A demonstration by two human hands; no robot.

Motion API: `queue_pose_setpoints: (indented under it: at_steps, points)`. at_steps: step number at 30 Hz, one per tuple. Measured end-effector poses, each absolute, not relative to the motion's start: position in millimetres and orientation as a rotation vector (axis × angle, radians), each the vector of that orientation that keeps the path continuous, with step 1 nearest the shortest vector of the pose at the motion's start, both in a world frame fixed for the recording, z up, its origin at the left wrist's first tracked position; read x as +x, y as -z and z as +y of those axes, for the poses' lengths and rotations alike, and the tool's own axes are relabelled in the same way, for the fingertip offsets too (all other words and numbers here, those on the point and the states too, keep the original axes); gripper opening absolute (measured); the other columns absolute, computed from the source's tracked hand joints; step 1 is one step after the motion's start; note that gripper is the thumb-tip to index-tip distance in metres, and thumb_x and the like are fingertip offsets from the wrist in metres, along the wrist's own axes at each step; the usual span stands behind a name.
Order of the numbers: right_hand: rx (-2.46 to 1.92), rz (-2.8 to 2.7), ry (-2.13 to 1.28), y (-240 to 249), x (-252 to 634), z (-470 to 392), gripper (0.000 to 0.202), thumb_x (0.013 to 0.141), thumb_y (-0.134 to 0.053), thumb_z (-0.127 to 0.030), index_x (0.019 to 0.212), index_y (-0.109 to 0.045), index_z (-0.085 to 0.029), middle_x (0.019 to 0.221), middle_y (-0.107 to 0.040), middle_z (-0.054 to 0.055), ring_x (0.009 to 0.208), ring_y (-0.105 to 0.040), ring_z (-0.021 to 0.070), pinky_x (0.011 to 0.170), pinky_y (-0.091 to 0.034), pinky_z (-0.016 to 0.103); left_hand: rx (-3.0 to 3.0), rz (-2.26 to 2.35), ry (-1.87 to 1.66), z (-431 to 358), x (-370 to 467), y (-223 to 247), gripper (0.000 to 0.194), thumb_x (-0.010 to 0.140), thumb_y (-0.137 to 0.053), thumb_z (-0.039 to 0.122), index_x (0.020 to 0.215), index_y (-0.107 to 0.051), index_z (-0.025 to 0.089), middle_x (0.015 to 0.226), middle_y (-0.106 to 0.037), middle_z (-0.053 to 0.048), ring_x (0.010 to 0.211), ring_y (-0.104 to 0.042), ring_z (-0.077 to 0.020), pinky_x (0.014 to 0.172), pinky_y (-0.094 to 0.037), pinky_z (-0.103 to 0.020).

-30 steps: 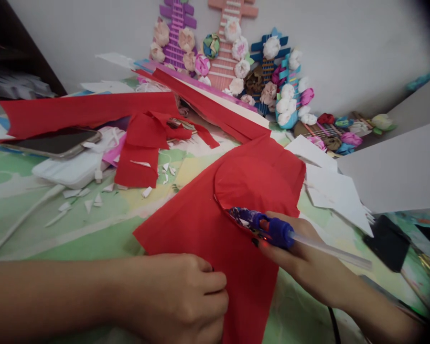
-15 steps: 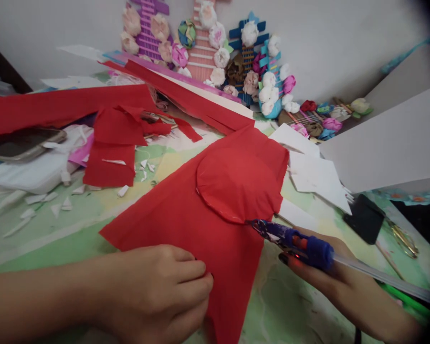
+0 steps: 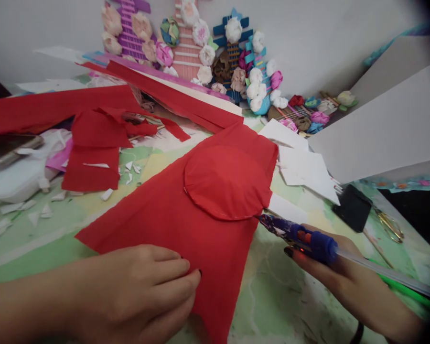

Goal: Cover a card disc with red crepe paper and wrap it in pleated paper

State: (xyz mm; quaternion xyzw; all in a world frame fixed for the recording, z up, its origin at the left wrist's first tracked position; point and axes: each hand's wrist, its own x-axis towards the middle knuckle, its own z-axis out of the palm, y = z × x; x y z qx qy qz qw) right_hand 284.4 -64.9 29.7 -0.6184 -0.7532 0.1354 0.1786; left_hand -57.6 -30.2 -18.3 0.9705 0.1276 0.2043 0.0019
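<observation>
A sheet of red crepe paper (image 3: pixel 146 217) lies on the table, with a round, paper-covered red piece (image 3: pixel 225 184) on top of it. My left hand (image 3: pixel 146 286) is closed at the sheet's near-left part, fingers curled together on the paper; its thumb is hidden. In my right hand (image 3: pixel 344 267) is a blue hot glue gun (image 3: pixel 304 241) with a clear glue stick out of its back and a small red light lit. The nozzle points at the round piece's near-right edge, at the rim of the sheet.
Red paper scraps (image 3: pixel 93 167), white offcuts (image 3: pixel 129 167) and a phone (image 3: pixel 10 148) lie at the left. Decorated miniature guitars (image 3: pixel 232 52) lean on the wall. White card (image 3: pixel 304 172), a black piece (image 3: pixel 353 209) and gold-handled scissors (image 3: pixel 390 224) are at the right.
The glue gun's nozzle has moved right along the round piece's near edge. The whole view has shifted, so the table things appear further left. Both hands keep their grip.
</observation>
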Motion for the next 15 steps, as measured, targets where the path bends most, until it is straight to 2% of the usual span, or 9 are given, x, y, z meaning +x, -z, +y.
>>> queue_pose_setpoints:
  at_steps: [6, 10, 12, 15]
  points:
    - [-1.793, -1.98, -0.535, -29, 291, -72, 0.023, 0.083, -0.058, -0.041, 0.094, -0.067, -0.023, 0.082, -0.071, 0.004, 0.068, -0.066, 0.0207, 0.058, -0.054, 0.03, 2.991, 0.525, -0.74, -33, -58, 13, 0.03, 0.089, -0.046, 0.029, 0.112, -0.067, 0.025, 0.099, -0.07, -0.003, 0.088, -0.064, -0.0164, 0.085, -0.053, -0.027]
    - [-1.777, -1.922, -0.585, -36, 294, -66, 0.023, 0.082, -0.056, -0.04, 0.096, -0.063, -0.023, 0.075, -0.07, 0.002, 0.058, -0.063, 0.0178, 0.051, -0.05, 0.027, 2.991, 0.479, -0.757, -29, -60, 5, 0.032, 0.09, -0.045, 0.028, 0.115, -0.066, 0.025, 0.105, -0.07, -0.004, 0.093, -0.065, -0.0188, 0.088, -0.054, -0.029]
    - [-1.858, -1.903, -0.459, -40, 304, -59, 0.028, 0.08, -0.057, -0.044, 0.097, -0.061, -0.023, 0.077, -0.07, 0.003, 0.059, -0.064, 0.0191, 0.05, -0.047, 0.026, 3.007, 0.458, -0.747, -25, -63, 4, 0.032, 0.091, -0.045, 0.027, 0.116, -0.065, 0.026, 0.106, -0.07, -0.004, 0.095, -0.065, -0.0188, 0.091, -0.054, -0.03]
    - [-2.086, -1.901, -0.037, -43, 330, -43, 0.034, 0.075, -0.055, -0.05, 0.092, -0.055, -0.022, 0.068, -0.067, 0.006, 0.056, -0.064, 0.0236, 0.05, -0.043, 0.029, 3.069, 0.354, -0.713, -18, -72, 10, 0.032, 0.091, -0.047, 0.024, 0.119, -0.063, 0.027, 0.111, -0.069, -0.003, 0.099, -0.065, -0.0175, 0.095, -0.052, -0.029]
